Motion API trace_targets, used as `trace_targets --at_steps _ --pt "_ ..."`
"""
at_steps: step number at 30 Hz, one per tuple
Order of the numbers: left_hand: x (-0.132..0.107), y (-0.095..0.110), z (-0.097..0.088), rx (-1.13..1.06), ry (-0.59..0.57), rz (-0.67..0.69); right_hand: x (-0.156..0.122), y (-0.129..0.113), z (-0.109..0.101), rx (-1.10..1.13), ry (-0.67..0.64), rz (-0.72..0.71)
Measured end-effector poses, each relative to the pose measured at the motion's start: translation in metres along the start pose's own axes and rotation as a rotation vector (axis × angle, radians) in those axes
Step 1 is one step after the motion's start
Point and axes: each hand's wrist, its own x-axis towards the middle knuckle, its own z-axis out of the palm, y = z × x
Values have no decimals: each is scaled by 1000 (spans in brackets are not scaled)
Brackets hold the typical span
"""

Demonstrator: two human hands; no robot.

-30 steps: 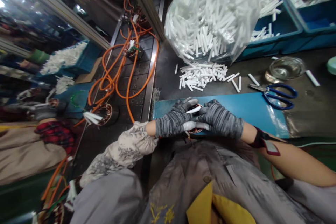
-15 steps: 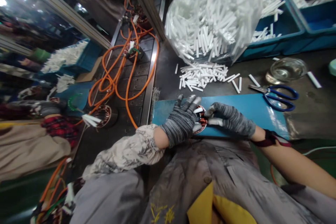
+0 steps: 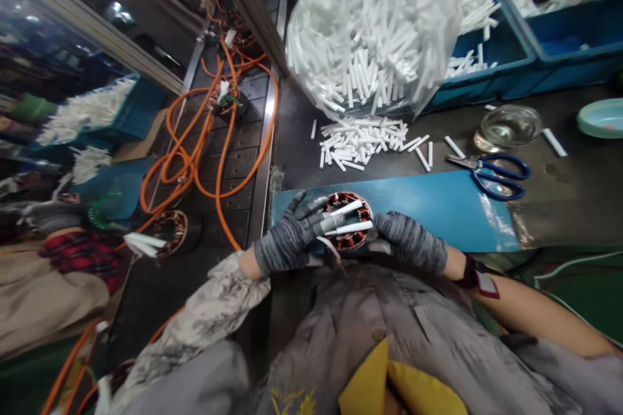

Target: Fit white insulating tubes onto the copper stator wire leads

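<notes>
the left grip point(image 3: 287, 243) and right grip point(image 3: 413, 243) wore mottled grey knit gloves. a grey-and-white patterned sleeve point(image 3: 209, 312) covered the left arm; a dark tagged strap point(image 3: 474, 275) circled the right wrist. the buttoned jacket point(image 3: 389, 331) was grey, yellow-lined.

Left hand point(image 3: 287, 241) and right hand point(image 3: 411, 244) grip a stator point(image 3: 342, 200) — white tubes point(image 3: 350, 228) across it; blue mat point(image 3: 438, 207) beneath.

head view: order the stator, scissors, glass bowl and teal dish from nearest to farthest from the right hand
From the right hand:
1. stator, at its fingertips, just to its left.
2. scissors, up and to the right on the dark bench.
3. glass bowl, just beyond the scissors.
4. teal dish, at the far right edge.
</notes>
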Motion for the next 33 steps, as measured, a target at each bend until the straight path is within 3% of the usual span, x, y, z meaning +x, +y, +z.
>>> trace_targets --at_steps 2,4,6,8,10,13,16,19,24,29,33 --pt "-7 8 17 93 110 -87 14 -1 3 -206 54 -12" --pt "-7 20 32 148 239 -209 25 1 -9 -353 128 2" --pt "-1 33 44 159 300 -377 33 8 -34 -495 232 86" --pt "9 41 53 143 280 -538 38 18 -63 -687 355 248" --pt "21 44 62 134 304 -629 43 32 -88 -807 414 378" --pt "34 43 74 203 593 -615 47 46 -104 -828 353 424" --pt "34 43 79 284 865 -457 43 39 -93 -707 437 312" --pt "27 46 77 283 985 -331 30 12 -65 -330 513 147" --pt "21 47 77 246 983 -285 13 -25 -30 18 374 77" --pt "20 42 82 231 961 -287 6 -17 -16 236 352 217" --pt "22 43 82 257 981 -288 3 -14 -10 286 334 257"
